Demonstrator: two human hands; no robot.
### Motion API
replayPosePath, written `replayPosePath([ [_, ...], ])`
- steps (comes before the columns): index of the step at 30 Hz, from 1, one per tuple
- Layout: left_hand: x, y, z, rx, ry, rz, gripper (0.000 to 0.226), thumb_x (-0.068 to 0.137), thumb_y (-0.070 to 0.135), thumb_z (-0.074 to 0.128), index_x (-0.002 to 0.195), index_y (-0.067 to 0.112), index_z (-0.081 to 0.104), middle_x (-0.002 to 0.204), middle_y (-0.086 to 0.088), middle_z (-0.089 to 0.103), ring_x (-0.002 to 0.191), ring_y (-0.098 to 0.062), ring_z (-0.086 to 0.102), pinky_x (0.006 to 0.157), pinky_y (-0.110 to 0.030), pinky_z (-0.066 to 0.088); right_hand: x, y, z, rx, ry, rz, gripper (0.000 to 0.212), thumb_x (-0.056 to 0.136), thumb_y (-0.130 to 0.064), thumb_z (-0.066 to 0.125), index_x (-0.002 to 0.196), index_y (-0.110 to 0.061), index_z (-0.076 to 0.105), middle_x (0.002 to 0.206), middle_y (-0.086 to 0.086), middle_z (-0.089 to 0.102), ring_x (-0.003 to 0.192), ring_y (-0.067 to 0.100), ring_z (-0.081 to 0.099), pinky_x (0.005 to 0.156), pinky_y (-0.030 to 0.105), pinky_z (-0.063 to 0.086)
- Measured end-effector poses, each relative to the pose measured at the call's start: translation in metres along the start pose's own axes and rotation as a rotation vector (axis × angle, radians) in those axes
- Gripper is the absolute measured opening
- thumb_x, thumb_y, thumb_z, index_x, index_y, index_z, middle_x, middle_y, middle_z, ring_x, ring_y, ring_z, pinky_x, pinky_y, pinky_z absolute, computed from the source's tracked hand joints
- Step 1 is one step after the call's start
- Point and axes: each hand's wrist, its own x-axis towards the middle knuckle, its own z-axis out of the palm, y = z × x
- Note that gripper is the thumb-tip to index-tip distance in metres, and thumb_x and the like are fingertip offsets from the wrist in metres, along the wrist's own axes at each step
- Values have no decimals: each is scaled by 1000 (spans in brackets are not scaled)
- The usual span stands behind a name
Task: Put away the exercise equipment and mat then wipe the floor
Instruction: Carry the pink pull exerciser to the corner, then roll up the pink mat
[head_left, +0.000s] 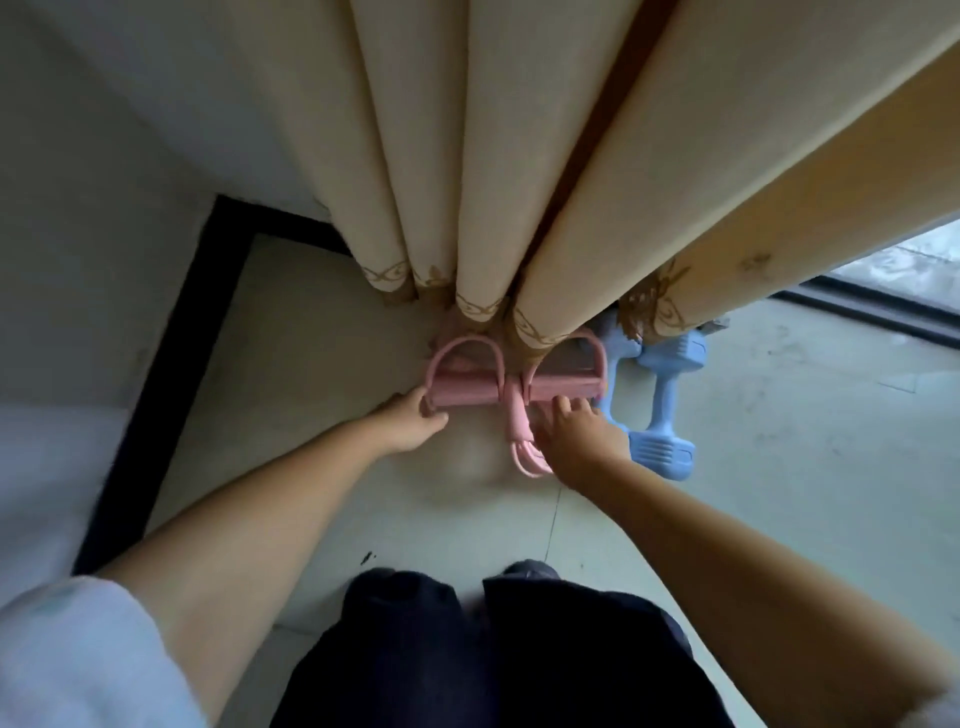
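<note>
Setting the pink pedal puller (514, 387) flat on the floor (322, 332) at the curtain hem (483, 306), beside the blue dumbbells (660, 400): left hand (415, 421) pinches its end, right hand (576, 431) fingers spread on the bar. Tuck tubes in, I'd judge.

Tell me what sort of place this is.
Probably a room corner at home: floor-length beige curtains by a glazed door, tiled floor, pink pedal resistance band and blue dumbbells stowed there.

Cream pleated curtains (519, 156) with a gold embroidered hem hang to a pale tiled floor (322, 322). A black skirting board (171, 353) edges the white wall (104, 156). Daylight enters at right through a sliding-door track (878, 312).
</note>
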Motion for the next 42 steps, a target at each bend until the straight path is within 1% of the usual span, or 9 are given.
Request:
replayPosePath([
  [3,-78,25,-17,107,41,-21,61,97,42,41,149,17,23,151,-9,33,134,-29,39,108,-38,36,-67,1,-48,-110,11,-36,44,96,-25,46,136,-12,34,134,13,42,122,32,44,89,45,44],
  [6,-173,62,-35,185,90,5,53,99,39,31,149,22,22,150,-8,35,130,-30,42,105,-43,38,-144,-5,-100,-98,81,-27,40,97,-27,44,133,-14,37,130,12,46,120,32,45,91,43,41],
  [9,-275,101,-59,338,171,73,50,100,35,28,148,21,23,147,-10,38,128,-31,41,103,-41,37,-223,-15,-153,-109,102,-58,49,97,-32,40,142,-18,26,136,10,41,125,31,40,97,44,37],
  [14,-412,142,-82,452,425,182,51,100,33,30,149,19,20,150,-5,30,136,-23,30,111,-41,23,-335,-43,-221,-64,114,-98,57,99,-42,27,151,-27,7,158,3,9,146,23,7,114,52,9],
  [18,-477,149,-77,498,474,179,55,101,36,27,151,21,10,157,-4,11,144,-22,14,116,-51,9,-386,-54,-239,-110,150,-148,59,100,-49,18,152,-29,0,160,0,-10,147,21,-11,116,54,-4],
  [25,-536,123,-64,486,494,126,61,101,40,26,152,20,-1,160,-5,0,147,-22,-1,115,-54,-3,-426,-66,-244,-197,211,-227,60,99,-50,20,152,-28,0,160,2,-10,146,23,-13,116,56,-5],
  [32,-590,60,-38,325,625,-215,62,101,43,22,152,19,-3,159,-7,3,147,-22,1,115,-55,0,-440,-97,-252,-342,216,-531,59,99,-44,26,152,-26,5,160,4,-5,147,23,-9,116,56,-4],
  [36,-615,60,4,29,761,-488,61,101,43,22,152,19,0,160,-6,1,148,-20,-1,117,-53,-1,-436,-118,-266,-532,258,-756,59,99,-44,24,151,-29,0,160,2,-4,147,21,-3,115,56,1],
  [42,-657,89,106,-353,871,-771,63,99,44,27,152,23,0,159,-4,5,147,-19,3,115,-55,3,-468,-141,-255,-893,248,-1082,58,100,-42,20,151,-26,-3,160,4,-11,147,23,-9,115,57,1],
])
